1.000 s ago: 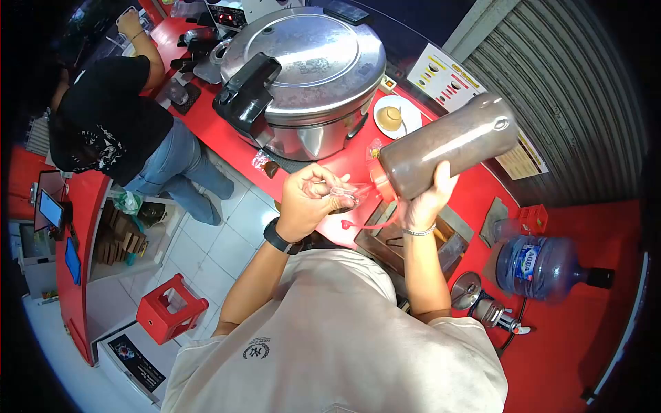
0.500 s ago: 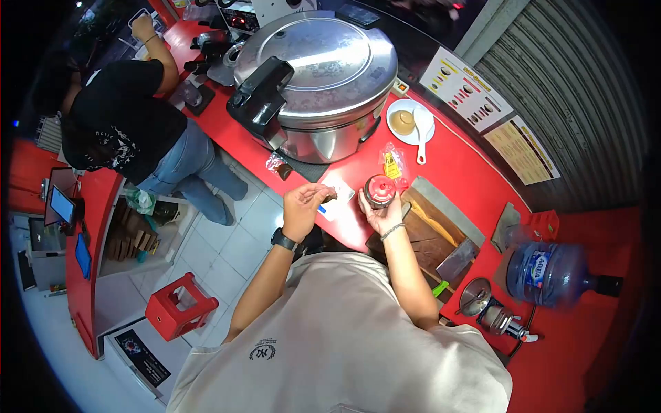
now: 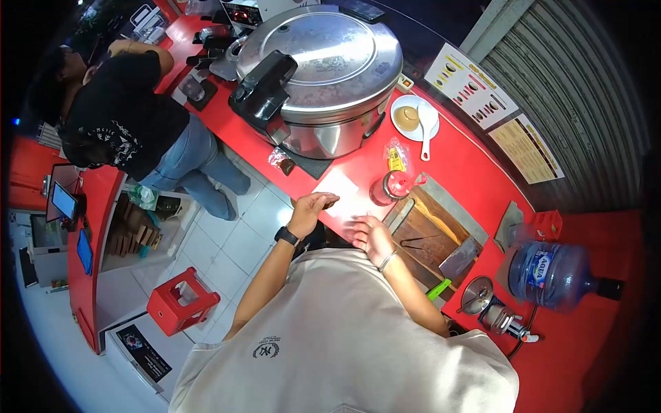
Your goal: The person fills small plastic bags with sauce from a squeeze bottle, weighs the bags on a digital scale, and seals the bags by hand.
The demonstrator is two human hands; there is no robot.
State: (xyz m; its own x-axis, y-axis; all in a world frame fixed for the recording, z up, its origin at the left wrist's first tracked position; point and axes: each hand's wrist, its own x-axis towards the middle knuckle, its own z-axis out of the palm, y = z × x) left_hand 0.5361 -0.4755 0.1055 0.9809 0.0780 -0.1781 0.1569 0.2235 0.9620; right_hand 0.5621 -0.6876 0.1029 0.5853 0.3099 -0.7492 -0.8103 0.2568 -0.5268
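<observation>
Head view. Left hand (image 3: 310, 215), black watch on the wrist, hovers by the counter's near edge; fingers drawn together on a small dark item (image 3: 332, 201), mostly hidden, so I can't make out what it is. Right hand (image 3: 372, 238), silver bracelet, just beside: empty, fingers loosely spread, slightly blurred. Beyond it, a clear cylindrical bottle with a red lid (image 3: 390, 187) and dark contents stands on the glossy red counter (image 3: 458, 165), apart from both hands. White paper sheet (image 3: 337, 182) left of the bottle; brown wooden cutting board (image 3: 421, 217) to its right, green-handled metal cleaver (image 3: 460, 259) lying on it. Large silver lidded cooker (image 3: 323, 76) behind. Person in black T-shirt (image 3: 117, 103) farther left.
</observation>
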